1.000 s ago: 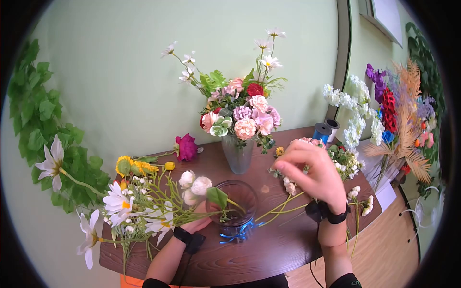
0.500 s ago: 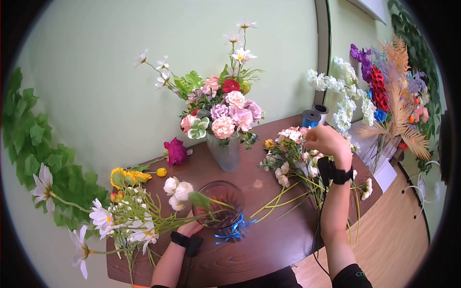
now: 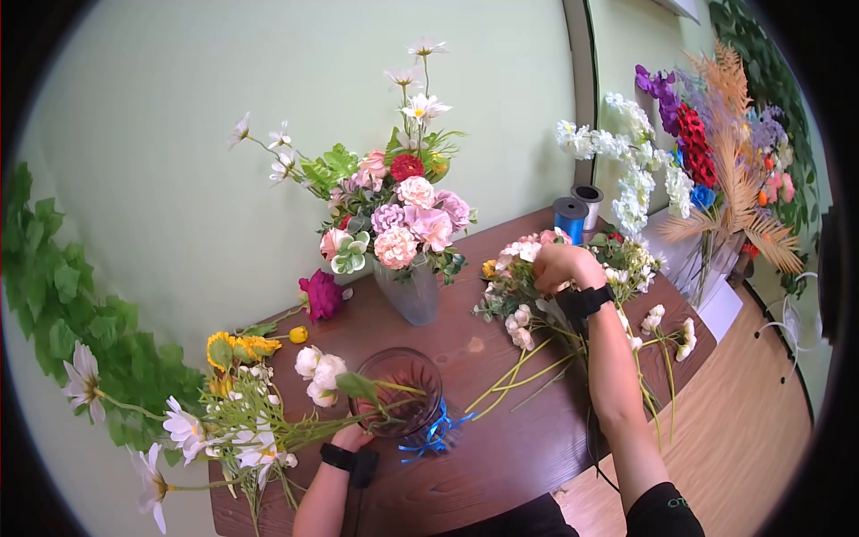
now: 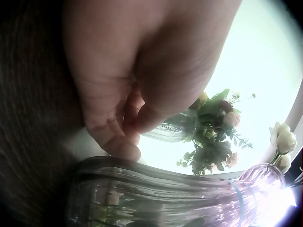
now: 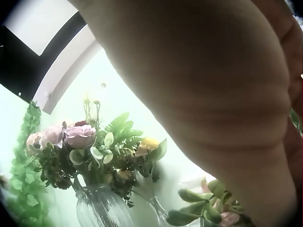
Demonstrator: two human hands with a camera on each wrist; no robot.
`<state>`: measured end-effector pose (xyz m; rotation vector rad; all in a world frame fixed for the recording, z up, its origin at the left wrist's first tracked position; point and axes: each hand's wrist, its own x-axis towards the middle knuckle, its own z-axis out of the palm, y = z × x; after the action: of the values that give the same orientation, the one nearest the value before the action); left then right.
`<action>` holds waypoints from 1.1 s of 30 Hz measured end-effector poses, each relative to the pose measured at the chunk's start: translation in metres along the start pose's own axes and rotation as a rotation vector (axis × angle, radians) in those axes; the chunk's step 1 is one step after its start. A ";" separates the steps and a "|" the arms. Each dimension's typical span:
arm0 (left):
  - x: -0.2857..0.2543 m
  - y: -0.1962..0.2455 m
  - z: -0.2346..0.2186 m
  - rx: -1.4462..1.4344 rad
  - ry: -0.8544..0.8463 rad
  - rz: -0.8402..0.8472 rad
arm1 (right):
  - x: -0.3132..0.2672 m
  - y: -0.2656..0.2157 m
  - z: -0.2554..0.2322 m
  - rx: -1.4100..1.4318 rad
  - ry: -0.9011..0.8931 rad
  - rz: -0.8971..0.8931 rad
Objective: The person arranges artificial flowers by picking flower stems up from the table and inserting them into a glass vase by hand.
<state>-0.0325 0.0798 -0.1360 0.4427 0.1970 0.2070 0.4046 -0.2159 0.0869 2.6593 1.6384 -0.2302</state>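
Only the left wrist view shows fingers (image 4: 125,149) touching the glass vase (image 4: 156,198).

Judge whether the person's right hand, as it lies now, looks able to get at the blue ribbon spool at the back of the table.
Probably yes. The right hand rests on the pile of loose flowers, and the blue ribbon spool stands just beyond it, with only low blooms and nothing tall between them.
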 end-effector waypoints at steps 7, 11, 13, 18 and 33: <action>-0.003 -0.004 0.015 0.452 0.095 0.123 | -0.035 -0.041 -0.049 0.294 0.243 0.046; -0.003 -0.001 0.014 0.396 0.054 0.094 | -0.029 -0.033 -0.048 0.535 0.448 0.040; -0.004 -0.001 0.016 0.399 0.095 0.057 | -0.028 -0.031 -0.047 0.530 0.582 0.025; -0.002 -0.001 0.006 0.353 0.090 0.068 | -0.045 -0.035 -0.049 0.945 0.804 -0.104; -0.006 -0.025 0.140 0.173 -0.057 0.004 | -0.054 -0.054 -0.061 0.550 0.438 0.193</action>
<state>-0.0022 -0.0006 -0.0224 0.6199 0.1583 0.1812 0.3400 -0.2337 0.1576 3.4702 1.5744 -0.1085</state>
